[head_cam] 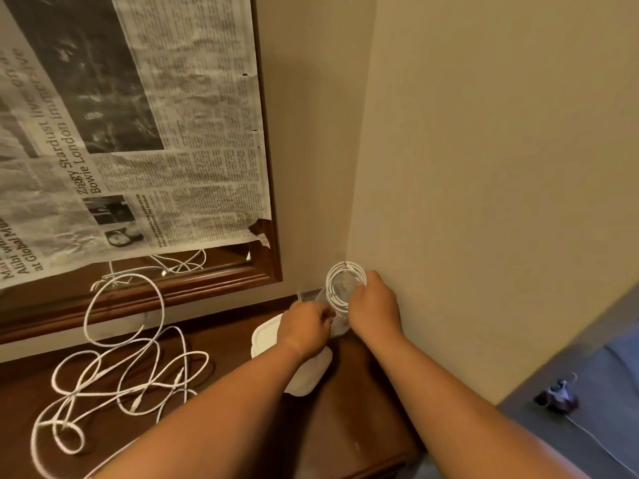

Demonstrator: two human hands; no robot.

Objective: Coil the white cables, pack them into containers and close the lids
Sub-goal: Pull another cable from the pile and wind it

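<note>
**A:** Where is the coil?

**B:** The coiled cable (340, 274) is in the far right corner of the desk (352, 392), where the two walls meet. The right hand (375, 305) pinches its loops at the mouth of a clear container (321, 298), which is tilted. The left hand (306, 323) has its fingers curled against the container's side and seems to grip it.

**A:** Is it tight there?

**B:** Yes. The right hand is just beside the side wall (484, 202), and the mirror frame (207, 281) runs along the back edge to the left. Two white lids (266, 337) lie flat under the left wrist, one overlapping the other, near the desk's right edge.

**A:** And the rest of the surface?

**B:** The loose cables (121, 375) sprawl in tangled loops over the left half, and one loop rises against the mirror frame. A strip of bare wood lies between them and the lids. The floor (587, 392) drops away on the right, past the desk's edge.
</note>
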